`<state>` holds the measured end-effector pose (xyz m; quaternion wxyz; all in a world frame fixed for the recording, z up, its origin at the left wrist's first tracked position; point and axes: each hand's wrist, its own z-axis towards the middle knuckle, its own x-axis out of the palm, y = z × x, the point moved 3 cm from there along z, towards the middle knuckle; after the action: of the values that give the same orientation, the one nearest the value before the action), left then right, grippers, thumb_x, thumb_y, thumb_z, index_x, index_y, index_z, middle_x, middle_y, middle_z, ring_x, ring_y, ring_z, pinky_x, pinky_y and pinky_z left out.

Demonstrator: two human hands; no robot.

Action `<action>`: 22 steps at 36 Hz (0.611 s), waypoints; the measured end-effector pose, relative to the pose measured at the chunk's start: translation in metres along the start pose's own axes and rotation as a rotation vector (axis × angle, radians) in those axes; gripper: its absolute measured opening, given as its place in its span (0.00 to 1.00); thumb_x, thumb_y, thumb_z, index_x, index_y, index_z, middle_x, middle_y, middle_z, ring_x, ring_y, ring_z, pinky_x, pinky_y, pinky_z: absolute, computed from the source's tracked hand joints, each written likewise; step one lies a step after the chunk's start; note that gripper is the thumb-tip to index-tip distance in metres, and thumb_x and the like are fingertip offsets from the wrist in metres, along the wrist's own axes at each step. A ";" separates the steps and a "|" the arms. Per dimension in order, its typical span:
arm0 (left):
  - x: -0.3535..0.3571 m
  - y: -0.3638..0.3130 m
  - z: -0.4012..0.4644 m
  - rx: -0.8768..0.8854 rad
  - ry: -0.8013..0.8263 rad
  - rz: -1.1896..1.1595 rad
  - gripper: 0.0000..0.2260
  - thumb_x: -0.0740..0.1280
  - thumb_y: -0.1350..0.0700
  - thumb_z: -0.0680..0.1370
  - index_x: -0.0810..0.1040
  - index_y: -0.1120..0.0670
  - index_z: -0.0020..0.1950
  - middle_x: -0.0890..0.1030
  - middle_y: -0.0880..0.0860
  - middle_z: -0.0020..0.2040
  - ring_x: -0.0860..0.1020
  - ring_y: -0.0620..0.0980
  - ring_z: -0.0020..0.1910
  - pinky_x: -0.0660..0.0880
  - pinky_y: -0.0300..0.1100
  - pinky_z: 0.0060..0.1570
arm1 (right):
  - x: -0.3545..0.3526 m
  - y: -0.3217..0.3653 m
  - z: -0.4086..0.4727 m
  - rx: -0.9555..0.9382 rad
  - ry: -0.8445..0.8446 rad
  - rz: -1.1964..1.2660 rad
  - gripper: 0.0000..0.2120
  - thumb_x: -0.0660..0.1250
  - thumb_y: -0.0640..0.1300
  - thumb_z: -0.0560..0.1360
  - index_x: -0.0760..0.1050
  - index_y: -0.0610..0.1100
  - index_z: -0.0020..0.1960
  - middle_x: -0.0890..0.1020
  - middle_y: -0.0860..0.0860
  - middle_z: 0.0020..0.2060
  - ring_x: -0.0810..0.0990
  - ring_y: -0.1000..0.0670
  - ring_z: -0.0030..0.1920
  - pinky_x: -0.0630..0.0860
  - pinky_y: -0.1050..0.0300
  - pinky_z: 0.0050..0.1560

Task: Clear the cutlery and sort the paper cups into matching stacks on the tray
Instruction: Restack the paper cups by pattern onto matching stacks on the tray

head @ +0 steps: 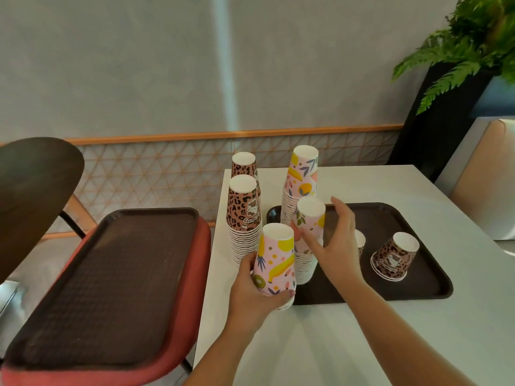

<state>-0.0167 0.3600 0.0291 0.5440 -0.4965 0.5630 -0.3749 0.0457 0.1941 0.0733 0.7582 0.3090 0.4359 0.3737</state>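
In the head view, the left hand grips 1 upside-down fruit-print paper cup at the near left corner of the dark tray on the white table. The right hand, fingers loosely spread, touches a fruit-print cup stack on the tray. 2 leopard-print stacks stand just left of the tray, and a short leopard-print stack stands on its right part.

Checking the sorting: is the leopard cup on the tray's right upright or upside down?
Upside down: the leopard cup shows its white base on top, wide rim on the tray.
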 end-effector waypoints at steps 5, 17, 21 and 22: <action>0.001 -0.002 0.001 0.022 -0.018 -0.035 0.37 0.80 0.59 0.61 0.67 0.49 0.65 0.76 0.46 0.57 0.76 0.45 0.56 0.78 0.38 0.51 | -0.004 0.032 -0.017 -0.171 0.056 0.065 0.28 0.69 0.56 0.69 0.65 0.48 0.64 0.71 0.58 0.57 0.72 0.62 0.57 0.70 0.73 0.53; 0.006 -0.007 0.001 0.060 0.011 -0.109 0.34 0.80 0.61 0.60 0.68 0.41 0.59 0.78 0.42 0.55 0.78 0.43 0.55 0.78 0.35 0.46 | 0.021 0.038 -0.036 0.024 0.400 0.042 0.37 0.73 0.54 0.67 0.58 0.51 0.71 0.74 0.55 0.62 0.74 0.56 0.60 0.74 0.57 0.60; 0.010 -0.015 0.001 0.054 0.100 -0.197 0.30 0.74 0.70 0.67 0.70 0.47 0.60 0.78 0.44 0.52 0.80 0.39 0.48 0.78 0.32 0.36 | 0.021 0.037 -0.033 0.040 0.387 0.036 0.37 0.72 0.55 0.68 0.59 0.49 0.71 0.74 0.54 0.62 0.74 0.55 0.60 0.74 0.58 0.59; 0.010 -0.015 0.001 0.044 0.123 -0.219 0.29 0.72 0.72 0.68 0.69 0.49 0.61 0.78 0.45 0.52 0.80 0.39 0.47 0.77 0.32 0.34 | 0.021 0.037 -0.032 0.035 0.383 0.035 0.37 0.72 0.55 0.68 0.59 0.49 0.71 0.75 0.54 0.62 0.75 0.56 0.60 0.74 0.60 0.58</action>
<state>-0.0123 0.3469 0.0408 0.4751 -0.5190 0.5294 -0.4740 0.0129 0.2364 0.0801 0.6495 0.2529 0.5732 0.4310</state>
